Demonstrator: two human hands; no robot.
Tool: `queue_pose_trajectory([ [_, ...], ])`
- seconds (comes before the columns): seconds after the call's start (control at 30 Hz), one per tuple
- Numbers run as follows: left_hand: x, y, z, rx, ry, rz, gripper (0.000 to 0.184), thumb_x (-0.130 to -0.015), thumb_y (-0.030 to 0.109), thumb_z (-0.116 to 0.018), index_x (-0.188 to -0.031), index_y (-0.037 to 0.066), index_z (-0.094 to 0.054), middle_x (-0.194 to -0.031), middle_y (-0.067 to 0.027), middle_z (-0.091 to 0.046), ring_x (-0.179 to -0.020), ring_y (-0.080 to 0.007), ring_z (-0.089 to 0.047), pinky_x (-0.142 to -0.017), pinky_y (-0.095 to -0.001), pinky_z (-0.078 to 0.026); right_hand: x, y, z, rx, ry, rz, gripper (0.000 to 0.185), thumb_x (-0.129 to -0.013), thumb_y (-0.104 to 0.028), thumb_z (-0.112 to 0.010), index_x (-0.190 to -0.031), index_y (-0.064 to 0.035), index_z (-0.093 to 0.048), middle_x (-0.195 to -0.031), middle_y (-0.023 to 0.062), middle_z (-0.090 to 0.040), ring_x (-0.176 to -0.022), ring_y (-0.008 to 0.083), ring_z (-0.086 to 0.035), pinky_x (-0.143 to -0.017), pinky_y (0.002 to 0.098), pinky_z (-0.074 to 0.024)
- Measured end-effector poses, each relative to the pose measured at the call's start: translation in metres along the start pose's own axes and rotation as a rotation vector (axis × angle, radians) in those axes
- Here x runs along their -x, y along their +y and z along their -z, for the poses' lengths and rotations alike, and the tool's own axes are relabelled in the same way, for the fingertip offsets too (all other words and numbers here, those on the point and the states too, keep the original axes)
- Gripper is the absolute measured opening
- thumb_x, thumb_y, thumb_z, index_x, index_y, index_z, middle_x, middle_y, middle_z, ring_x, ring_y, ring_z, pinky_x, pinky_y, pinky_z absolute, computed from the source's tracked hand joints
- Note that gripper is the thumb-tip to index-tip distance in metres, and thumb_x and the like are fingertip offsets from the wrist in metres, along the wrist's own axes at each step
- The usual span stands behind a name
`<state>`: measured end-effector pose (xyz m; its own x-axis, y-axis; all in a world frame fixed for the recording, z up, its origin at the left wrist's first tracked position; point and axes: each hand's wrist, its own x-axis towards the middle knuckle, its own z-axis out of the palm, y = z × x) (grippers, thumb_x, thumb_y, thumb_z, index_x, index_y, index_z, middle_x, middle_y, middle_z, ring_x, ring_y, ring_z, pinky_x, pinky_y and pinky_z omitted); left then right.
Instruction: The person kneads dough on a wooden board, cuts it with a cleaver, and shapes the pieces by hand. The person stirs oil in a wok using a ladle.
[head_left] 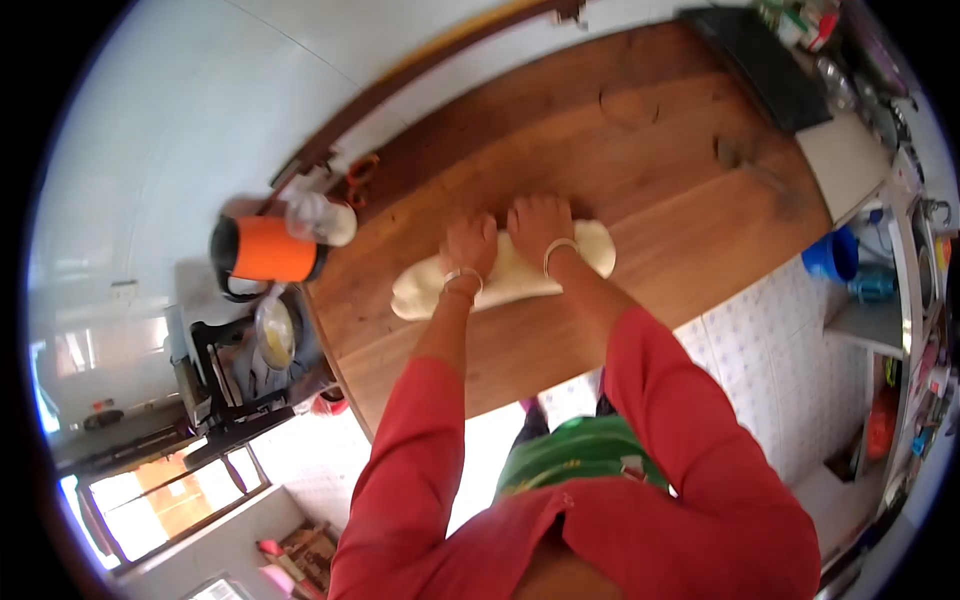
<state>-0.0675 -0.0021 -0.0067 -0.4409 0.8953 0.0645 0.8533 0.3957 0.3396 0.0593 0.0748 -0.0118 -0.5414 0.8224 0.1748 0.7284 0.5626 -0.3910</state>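
A long, thick roll of pale dough (520,275) lies across the wooden table (480,150). My left hand (469,245) rests on the dough left of its middle, fingers curled over the far side. Beside it, a small gap away, my right hand (540,222) presses on the dough right of the middle, its fingers also bent over the top. Each wrist has a bracelet. The fingertips of both hands are partly hidden from view. Both ends of the roll show beyond the hands.
An orange kettle (270,249), a clear jar (318,217) and orange-handled scissors (361,180) are at the table's left end. A black board (757,65) lies at the far right corner. A blue bucket (831,255) is beyond the right edge.
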Motion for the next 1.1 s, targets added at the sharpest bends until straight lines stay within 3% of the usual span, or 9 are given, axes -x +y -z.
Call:
queue_pose_trajectory([
  [0.03,-0.009,0.009,0.013,-0.001,0.049,-0.010,0.037,-0.096,0.038,-0.044,-0.095,0.010,-0.068,-0.089,-0.0139,-0.068,-0.089,-0.0362,-0.062,-0.081,-0.0484,-0.048,0.001,0.000,0.005,-0.008,-0.093,0.008,0.036,-0.097,-0.032,-0.040,-0.091,-0.0100,-0.067,-0.085,0.0062,-0.069,-0.088,0.0261,-0.062,-0.087,0.0413,-0.0412],
  [0.1,0.036,0.017,0.038,-0.064,-0.254,0.015,0.040,-0.098,0.039,-0.039,-0.093,0.013,-0.070,-0.086,-0.0115,-0.069,-0.086,-0.0346,-0.063,-0.078,-0.0486,-0.048,0.040,-0.011,0.039,-0.041,-0.259,0.016,0.040,-0.098,-0.034,-0.036,-0.093,-0.0098,-0.068,-0.087,0.0063,-0.070,-0.090,0.0267,-0.063,-0.089,0.0420,-0.0411],
  [0.17,0.053,0.038,0.048,-0.199,-0.206,-0.004,0.040,-0.098,0.037,-0.039,-0.091,0.013,-0.070,-0.086,-0.0101,-0.069,-0.085,-0.0333,-0.064,-0.078,-0.0479,-0.048,0.033,-0.012,0.103,-0.226,-0.662,-0.100,0.044,-0.102,-0.033,-0.028,-0.100,-0.0128,-0.067,-0.102,0.0057,-0.070,-0.098,0.0261,-0.062,-0.097,0.0464,-0.0373],
  [0.2,0.064,0.050,0.046,-0.327,-0.174,-0.025,0.040,-0.099,0.035,-0.038,-0.089,0.014,-0.071,-0.085,-0.0088,-0.070,-0.083,-0.0321,-0.065,-0.077,-0.0471,-0.048,0.043,-0.009,0.109,-0.226,-0.673,-0.085,0.044,-0.102,-0.033,-0.028,-0.100,-0.0128,-0.067,-0.102,0.0057,-0.070,-0.098,0.0261,-0.062,-0.097,0.0464,-0.0373],
  [0.27,0.090,0.082,0.045,-0.237,-0.143,-0.183,0.035,-0.096,0.031,-0.044,-0.083,0.012,-0.070,-0.086,-0.0074,-0.071,-0.086,-0.0288,-0.065,-0.082,-0.0452,-0.046,0.075,0.001,0.108,0.021,-0.640,-0.006,0.042,-0.098,-0.035,-0.036,-0.107,-0.0092,-0.068,-0.098,0.0116,-0.069,-0.103,0.0274,-0.062,-0.102,0.0465,-0.0353],
  [0.3,0.111,0.092,0.042,-0.146,0.079,-0.144,0.028,-0.091,0.028,-0.049,-0.087,0.010,-0.070,-0.091,-0.0064,-0.071,-0.092,-0.0268,-0.064,-0.089,-0.0442,-0.042,0.095,0.005,0.104,0.015,-0.665,0.008,0.042,-0.098,-0.035,-0.036,-0.107,-0.0092,-0.068,-0.098,0.0116,-0.069,-0.103,0.0274,-0.062,-0.102,0.0465,-0.0353],
  [0.47,0.170,0.073,0.010,-0.065,0.243,-0.217,0.034,-0.087,0.028,-0.050,-0.112,0.010,-0.064,-0.113,-0.0065,-0.064,-0.112,-0.0246,-0.056,-0.099,-0.0462,-0.034,0.172,0.026,0.061,-0.229,0.137,0.236,0.030,-0.089,-0.025,-0.055,-0.113,-0.0094,-0.062,-0.115,0.0068,-0.064,-0.113,0.0239,-0.056,-0.102,0.0476,-0.0331],
  [0.6,0.151,0.056,-0.015,-0.131,0.229,-0.244,0.042,-0.085,0.031,-0.050,-0.121,0.011,-0.061,-0.128,-0.0069,-0.057,-0.123,-0.0248,-0.048,-0.104,-0.0472,-0.030,0.151,0.035,0.041,-0.173,0.117,0.282,0.033,-0.087,-0.025,-0.056,-0.116,-0.0091,-0.062,-0.119,0.0054,-0.060,-0.115,0.0232,-0.054,-0.102,0.0466,-0.0336],
  [1.1,0.032,0.043,-0.003,0.088,0.243,-0.218,0.020,-0.078,0.019,-0.060,-0.092,0.007,-0.068,-0.095,-0.0070,-0.068,-0.095,-0.0258,-0.062,-0.090,-0.0425,-0.044,0.029,0.043,0.021,-0.216,0.032,0.289,0.015,-0.089,-0.018,-0.053,-0.087,-0.0107,-0.066,-0.084,0.0021,-0.065,-0.084,0.0209,-0.059,-0.098,0.0450,-0.0381],
])
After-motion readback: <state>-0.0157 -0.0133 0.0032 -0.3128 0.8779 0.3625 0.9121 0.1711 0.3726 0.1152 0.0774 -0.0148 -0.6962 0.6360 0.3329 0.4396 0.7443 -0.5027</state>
